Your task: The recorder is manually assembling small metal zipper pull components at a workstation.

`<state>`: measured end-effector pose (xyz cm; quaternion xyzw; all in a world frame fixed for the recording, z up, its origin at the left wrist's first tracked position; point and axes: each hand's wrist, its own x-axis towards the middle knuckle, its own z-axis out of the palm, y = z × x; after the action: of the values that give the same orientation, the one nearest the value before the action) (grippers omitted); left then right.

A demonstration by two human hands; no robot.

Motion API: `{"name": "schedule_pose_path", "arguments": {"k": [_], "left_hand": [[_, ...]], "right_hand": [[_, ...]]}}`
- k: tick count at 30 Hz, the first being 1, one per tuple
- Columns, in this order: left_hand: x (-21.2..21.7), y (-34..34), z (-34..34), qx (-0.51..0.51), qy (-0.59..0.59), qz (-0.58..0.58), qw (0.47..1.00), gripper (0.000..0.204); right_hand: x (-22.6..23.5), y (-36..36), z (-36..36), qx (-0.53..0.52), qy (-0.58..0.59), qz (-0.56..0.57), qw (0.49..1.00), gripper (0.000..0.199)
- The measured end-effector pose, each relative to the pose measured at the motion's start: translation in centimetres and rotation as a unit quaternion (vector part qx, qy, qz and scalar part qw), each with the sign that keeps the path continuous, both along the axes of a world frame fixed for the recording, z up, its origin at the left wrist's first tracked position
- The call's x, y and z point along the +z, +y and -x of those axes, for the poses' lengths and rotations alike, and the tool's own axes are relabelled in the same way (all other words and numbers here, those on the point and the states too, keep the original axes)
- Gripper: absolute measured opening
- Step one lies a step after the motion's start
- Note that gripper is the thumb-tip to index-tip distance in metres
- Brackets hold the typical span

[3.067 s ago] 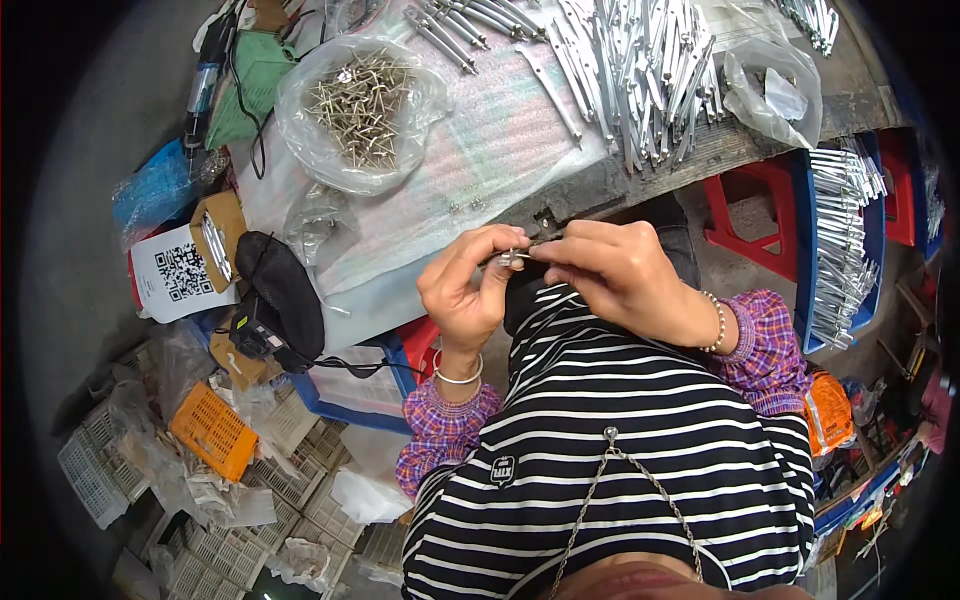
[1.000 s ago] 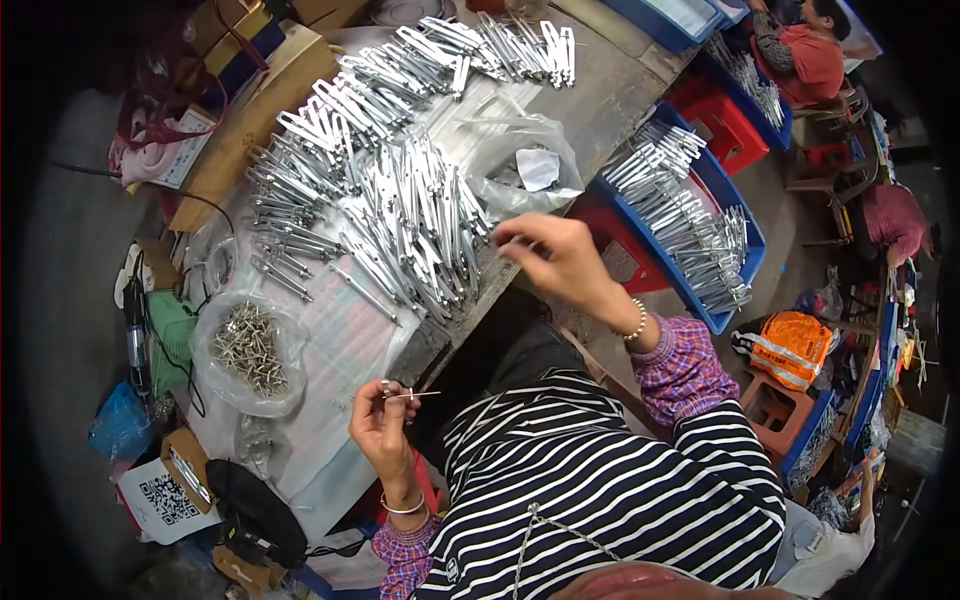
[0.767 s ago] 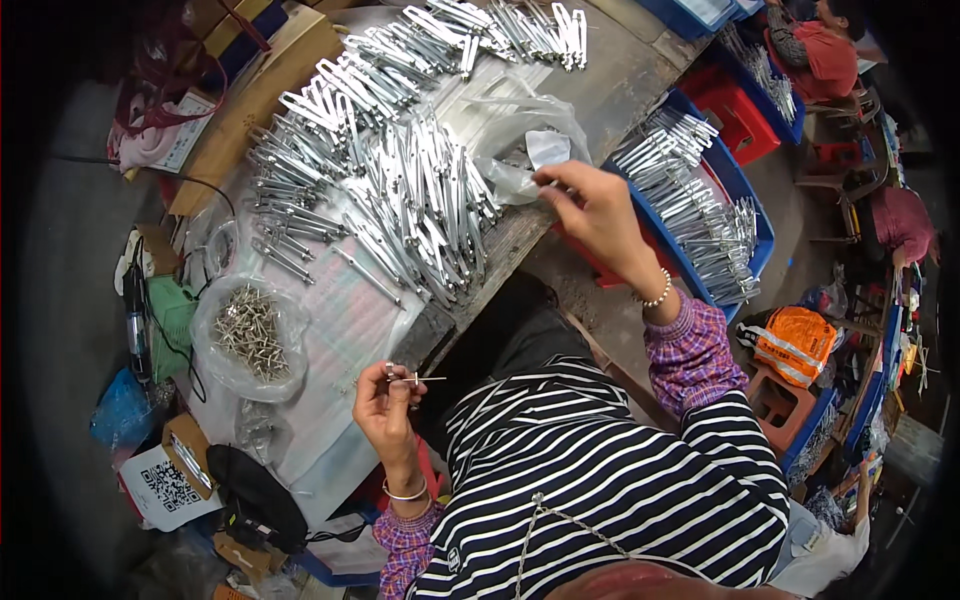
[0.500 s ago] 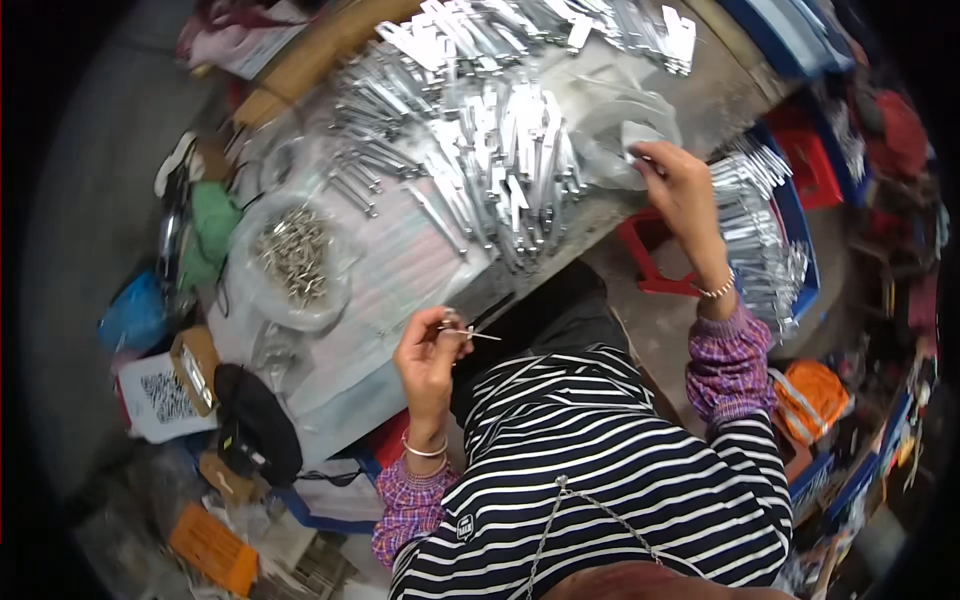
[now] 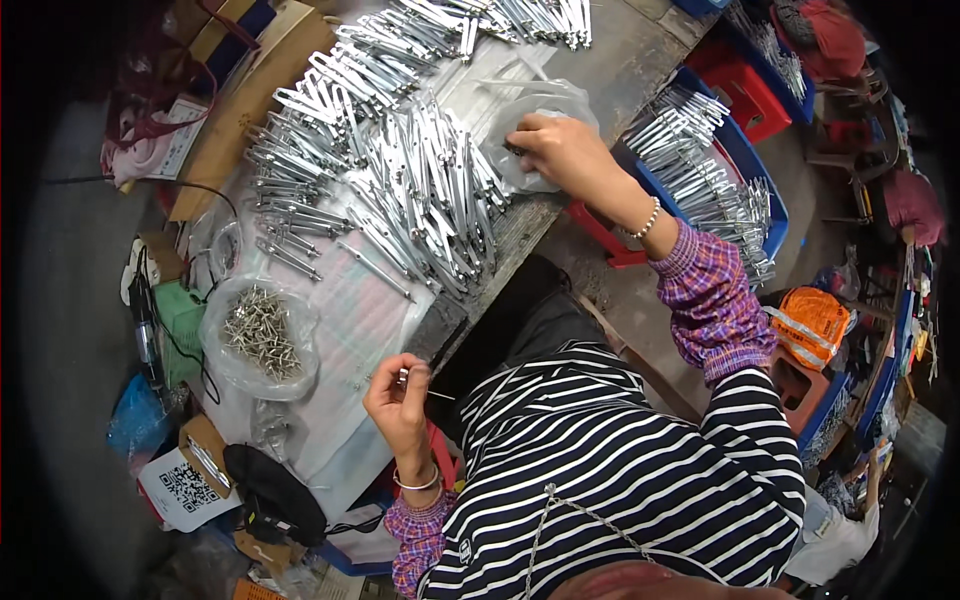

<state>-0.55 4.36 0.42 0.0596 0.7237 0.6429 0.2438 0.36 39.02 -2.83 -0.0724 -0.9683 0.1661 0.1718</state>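
Note:
Low at the table's near edge, my left hand point(image 5: 400, 400) is closed in a pinch on a thin metal pin point(image 5: 439, 394), whose end sticks out to the right; small metal bits show between the fingertips. My right hand point(image 5: 565, 160) reaches over a clear plastic bag point(image 5: 562, 100), fingers bent together at its mouth beside something small and dark. Whatever those fingers hold is hidden. Left of this bag lies a large heap of long silver metal pieces point(image 5: 430, 190). One such metal piece point(image 5: 376, 270) lies apart on the pale sheet.
A plastic bag of small screws point(image 5: 262, 335) sits on the table's left. Blue crates point(image 5: 765, 205) with more metal pieces and a red stool point(image 5: 745, 95) stand to the right. A black cap-like item point(image 5: 275, 495) and a cardboard box point(image 5: 205, 455) lie at lower left.
My right hand has moved from the plastic bag's right side to over its mouth. The left hand still pinches the thin pin. The whole view has shifted.

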Motion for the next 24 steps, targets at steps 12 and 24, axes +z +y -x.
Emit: {"name": "schedule_pose_path", "arguments": {"k": [12, 24], "left_hand": [[-0.1, 0.9, -0.4, -0.051, 0.052, 0.042, 0.996, 0.005], [0.1, 0.8, -0.2, -0.086, 0.150, 0.039, 0.984, 0.010]], "right_hand": [[-1.4, 0.6, 0.8, 0.064, 0.002, -0.032, 0.997, 0.027], [3.4, -0.4, -0.9, 0.031, 0.015, 0.003, 0.999, 0.016]]}}
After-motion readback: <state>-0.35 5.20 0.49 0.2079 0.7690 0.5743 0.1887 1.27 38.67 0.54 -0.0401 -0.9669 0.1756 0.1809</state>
